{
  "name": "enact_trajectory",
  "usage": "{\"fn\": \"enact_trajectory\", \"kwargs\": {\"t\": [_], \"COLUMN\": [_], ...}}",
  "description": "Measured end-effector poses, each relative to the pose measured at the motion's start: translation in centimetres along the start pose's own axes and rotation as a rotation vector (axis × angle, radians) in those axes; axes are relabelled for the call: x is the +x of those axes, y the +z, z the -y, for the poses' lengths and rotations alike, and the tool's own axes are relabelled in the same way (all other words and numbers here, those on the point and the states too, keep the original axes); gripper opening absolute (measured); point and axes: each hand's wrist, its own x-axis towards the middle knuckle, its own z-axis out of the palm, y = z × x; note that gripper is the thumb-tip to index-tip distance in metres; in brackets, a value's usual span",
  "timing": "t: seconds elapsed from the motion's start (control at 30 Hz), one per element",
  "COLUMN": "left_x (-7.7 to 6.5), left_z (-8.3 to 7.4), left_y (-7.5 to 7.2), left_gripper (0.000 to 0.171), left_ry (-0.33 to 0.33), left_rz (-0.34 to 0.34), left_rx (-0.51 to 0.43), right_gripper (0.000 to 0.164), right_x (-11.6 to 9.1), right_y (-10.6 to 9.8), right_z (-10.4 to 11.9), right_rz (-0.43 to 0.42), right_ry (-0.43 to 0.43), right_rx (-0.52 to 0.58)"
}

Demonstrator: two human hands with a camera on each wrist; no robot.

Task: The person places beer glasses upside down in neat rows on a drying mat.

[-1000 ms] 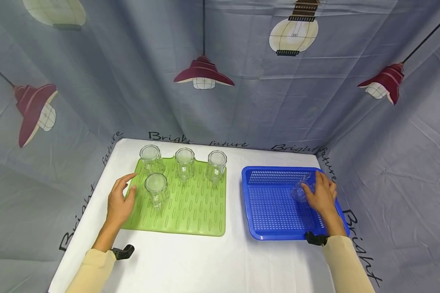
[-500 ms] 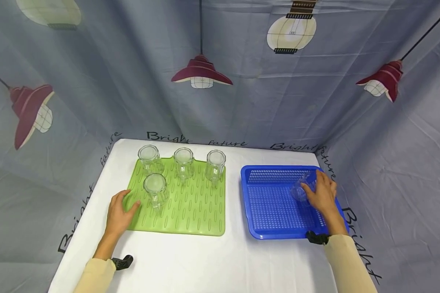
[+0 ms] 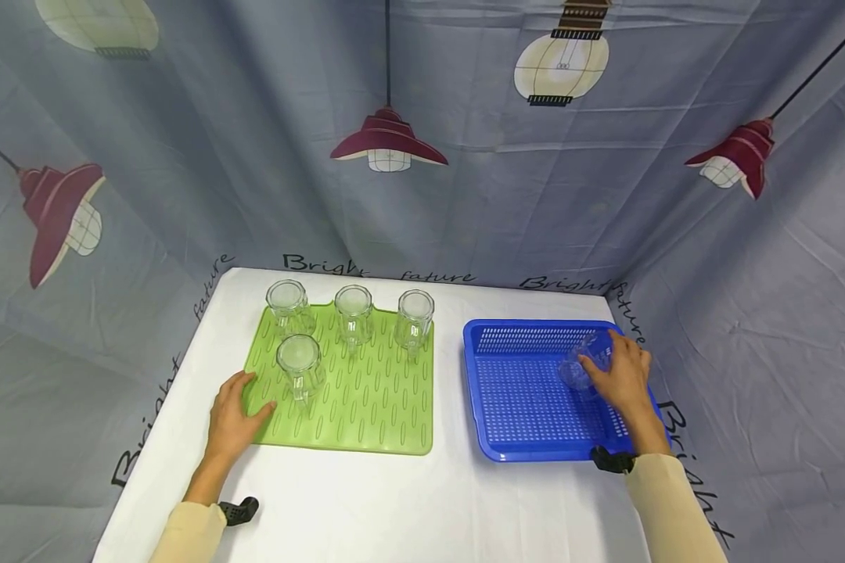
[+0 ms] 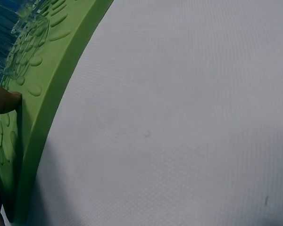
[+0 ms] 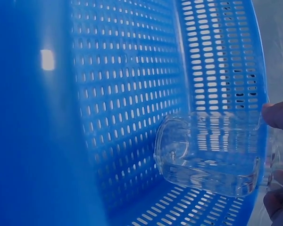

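Note:
My right hand reaches into the right side of a blue plastic basket. It grips a clear glass mug that lies on its side there. In the right wrist view the thumb is at the mug's mouth, and the other fingers curl by its handle. My left hand lies at the left edge of a green ribbed mat, thumb and fingers spread apart. In the left wrist view a fingertip meets the mat's surface.
Several clear glass mugs stand upside down on the mat: a back-left mug, a back-middle mug, a back-right mug and a nearer mug. White cloth covers the table. A grey-blue curtain surrounds it.
My left hand has come down and toward me, from beside the mat's upper left to its lower left edge. The right hand has shifted slightly right; the mug stays in the basket.

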Motion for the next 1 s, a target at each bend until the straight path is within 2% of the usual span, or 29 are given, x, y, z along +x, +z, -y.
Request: {"fn": "enact_trajectory", "kwargs": {"t": [0.33, 1.0], "left_x": [-0.3, -0.58], "left_z": [0.72, 0.79], "left_y": [0.61, 0.48], "left_gripper": [0.07, 0.071], "left_ry": [0.018, 0.048], "left_rz": [0.004, -0.001], "left_rx": [0.042, 0.068], "right_gripper": [0.082, 0.083], "right_x": [-0.19, -0.41], "right_y": [0.16, -0.19], "right_z": [-0.47, 0.11], "right_rz": [-0.054, -0.041], "right_ry": [-0.023, 0.026], "right_rx": [-0.007, 0.003]}}
